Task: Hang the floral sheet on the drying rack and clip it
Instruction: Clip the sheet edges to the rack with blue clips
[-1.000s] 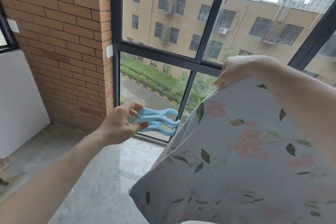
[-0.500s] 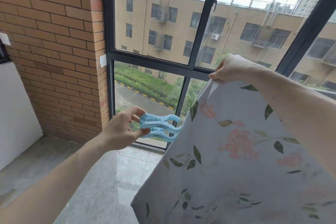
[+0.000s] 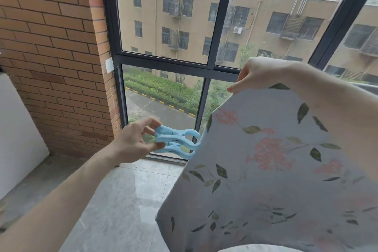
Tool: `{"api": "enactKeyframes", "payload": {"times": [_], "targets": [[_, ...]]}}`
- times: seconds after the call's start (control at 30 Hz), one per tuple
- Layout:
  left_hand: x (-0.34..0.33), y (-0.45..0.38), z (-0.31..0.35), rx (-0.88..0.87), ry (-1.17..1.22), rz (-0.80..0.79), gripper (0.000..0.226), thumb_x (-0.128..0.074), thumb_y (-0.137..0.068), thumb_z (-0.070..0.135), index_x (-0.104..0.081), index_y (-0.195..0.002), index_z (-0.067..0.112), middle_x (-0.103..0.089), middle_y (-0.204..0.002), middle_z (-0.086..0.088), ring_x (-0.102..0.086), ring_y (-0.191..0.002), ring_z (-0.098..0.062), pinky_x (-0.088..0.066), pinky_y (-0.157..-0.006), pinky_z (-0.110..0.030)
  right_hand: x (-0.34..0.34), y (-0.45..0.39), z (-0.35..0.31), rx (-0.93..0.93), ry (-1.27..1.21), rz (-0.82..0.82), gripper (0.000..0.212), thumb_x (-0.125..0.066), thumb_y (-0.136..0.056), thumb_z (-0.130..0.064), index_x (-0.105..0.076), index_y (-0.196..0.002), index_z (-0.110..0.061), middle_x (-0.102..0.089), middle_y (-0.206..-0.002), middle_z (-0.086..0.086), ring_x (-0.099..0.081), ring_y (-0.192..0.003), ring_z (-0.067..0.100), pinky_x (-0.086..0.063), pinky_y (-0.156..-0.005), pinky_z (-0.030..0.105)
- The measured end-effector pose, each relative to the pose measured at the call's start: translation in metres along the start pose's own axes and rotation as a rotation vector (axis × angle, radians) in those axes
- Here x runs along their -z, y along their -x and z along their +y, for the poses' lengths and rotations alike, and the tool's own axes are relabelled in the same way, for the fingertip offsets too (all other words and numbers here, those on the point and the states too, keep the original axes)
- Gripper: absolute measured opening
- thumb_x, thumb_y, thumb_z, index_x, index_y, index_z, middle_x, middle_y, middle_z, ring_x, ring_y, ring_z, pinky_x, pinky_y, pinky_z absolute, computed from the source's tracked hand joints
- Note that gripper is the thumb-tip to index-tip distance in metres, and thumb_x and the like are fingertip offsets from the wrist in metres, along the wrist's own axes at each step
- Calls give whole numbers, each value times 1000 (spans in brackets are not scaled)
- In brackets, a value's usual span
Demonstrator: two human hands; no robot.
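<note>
L hand (image 3: 131, 142): reaches fwd over the floor, fingers (image 3: 150, 124) pinched on the handle ends of the blue clips (image 3: 176, 142); thumb underneath, index on top.
Blue clips: look like two big plastic pegs stacked, hooked tips pointing right, tips touching or just behind the sheet's left edge; can't tell which.
R hand (image 3: 257, 73): raised higher, in front of the window, fingers closed on the top edge of the floral sheet (image 3: 266, 170), knuckles up.
Floral sheet: pale grey-blue w/ pink flowers + green leaves; hangs from R hand, spreads down and right, fills lower right of view, covers part of R forearm.
Drying rack: not visible; a grey strip at far right edge, can't tell what it is.
Window (image 3: 206, 65): dark frame, straight behind both hands; tan building, hedge and road outside.
Brick wall (image 3: 53, 47): left of window, small white patch by the frame.
White panel (image 3: 18, 135): far left, against the brick.
Floor (image 3: 122, 200): glossy grey tiles below L arm; sheet blocks its right part.
</note>
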State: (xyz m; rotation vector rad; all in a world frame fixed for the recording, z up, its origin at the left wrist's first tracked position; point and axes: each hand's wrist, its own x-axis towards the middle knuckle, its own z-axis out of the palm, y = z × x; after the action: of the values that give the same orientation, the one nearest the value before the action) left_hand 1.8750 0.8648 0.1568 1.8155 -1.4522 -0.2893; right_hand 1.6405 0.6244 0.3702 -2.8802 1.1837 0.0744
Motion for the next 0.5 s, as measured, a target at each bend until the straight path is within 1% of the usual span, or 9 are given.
{"api": "enactKeyframes", "payload": {"times": [0.07,0.1,0.13,0.2,0.27,0.4,0.5], "targets": [[-3,3,-4,9,-10,-4,37,-89,-78,31,-66,-107,26,-70,-100,17,-64,-75,12,-52,-57,-19,-3,0,0,-1,-5,29,39,-74,-77,-70,-80,-85,-33,-74,-87,-7,-69,-82,13,-50,-61,26],[-6,4,-7,19,-11,-3,34,-90,-78,31,-67,-103,25,-71,-95,17,-63,-69,10,-48,-53,-17,-4,1,-1,-2,1,39,37,-74,-77,-69,-80,-83,-33,-74,-86,-7,-69,-81,13,-51,-61,27],[-10,5,-11,29,-2,-4,32,-90,-77,32,-68,-99,26,-71,-89,18,-64,-69,7,-47,-51,-16,-4,2,-1,-4,3,46,35,-75,-77,-68,-79,-81,-34,-74,-85,-7,-69,-81,13,-52,-61,27],[-20,4,-16,43,11,-17,29,-90,-76,35,-67,-93,28,-72,-89,20,-68,-80,-2,-48,-53,-17,-5,5,-1,-9,-2,56,32,-75,-77,-65,-77,-76,-34,-74,-84,-6,-69,-80,15,-53,-62,27],[-27,0,-19,61,11,-11,28,-90,-76,36,-66,-90,30,-73,-89,17,-69,-84,-5,-47,-57,-19,-7,5,-4,-6,1,61,30,-75,-77,-62,-75,-73,-32,-73,-84,-3,-69,-79,18,-55,-63,29],[-46,-13,-9,75,30,-33,27,-89,-77,36,-68,-90,27,-73,-90,12,-68,-81,-8,-51,-64,-24,-7,7,-10,3,11,73,29,-75,-77,-60,-76,-76,-30,-73,-86,-2,-71,-81,22,-61,-71,37],[-61,-20,0,70,41,-80,26,-89,-78,35,-69,-90,24,-74,-89,10,-68,-77,-9,-56,-67,-26,-8,8,-12,8,16,73,29,-75,-78,-58,-75,-74,-29,-73,-84,-1,-71,-79,23,-59,-68,35]]}}
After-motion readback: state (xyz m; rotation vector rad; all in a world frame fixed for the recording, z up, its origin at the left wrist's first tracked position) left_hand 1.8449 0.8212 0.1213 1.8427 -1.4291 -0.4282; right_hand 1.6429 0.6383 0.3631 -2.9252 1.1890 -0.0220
